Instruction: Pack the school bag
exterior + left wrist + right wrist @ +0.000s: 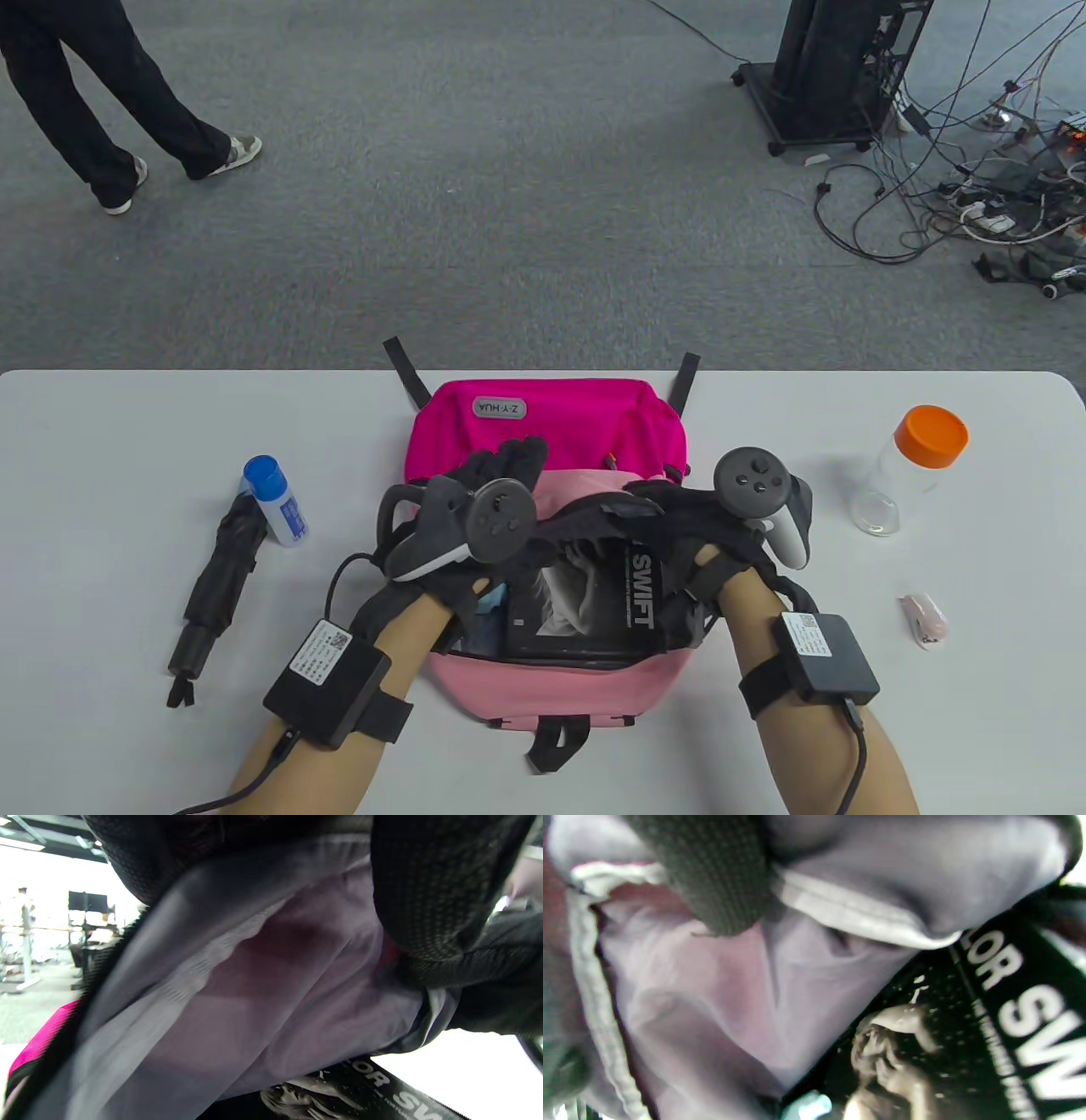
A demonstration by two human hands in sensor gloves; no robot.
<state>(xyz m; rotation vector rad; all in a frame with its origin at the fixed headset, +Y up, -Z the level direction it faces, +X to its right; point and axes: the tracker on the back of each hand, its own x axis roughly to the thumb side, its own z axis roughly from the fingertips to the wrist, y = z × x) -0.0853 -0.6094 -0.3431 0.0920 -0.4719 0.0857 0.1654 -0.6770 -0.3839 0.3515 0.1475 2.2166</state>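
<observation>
A pink school bag (543, 416) lies in the middle of the white table with its mouth pulled open toward me. Inside lies a black book (594, 607) with white "SWIFT" lettering, also seen as the book (339, 1094) and the book (967, 1018) in the wrist views. My left hand (509, 467) grips the upper rim of the opening on the left, fingers over the pink fabric. My right hand (670, 518) grips the same rim on the right. Grey lining (254, 984) fills the left wrist view. In the right wrist view a gloved finger (721, 878) curls over the lining edge.
A folded black umbrella (216, 586) and a blue-capped bottle (276, 501) lie left of the bag. A clear bottle with an orange cap (912, 471) and a small pink wrapped item (925, 620) lie to the right. A person's legs (93, 93) and floor cables (976, 170) are beyond the table.
</observation>
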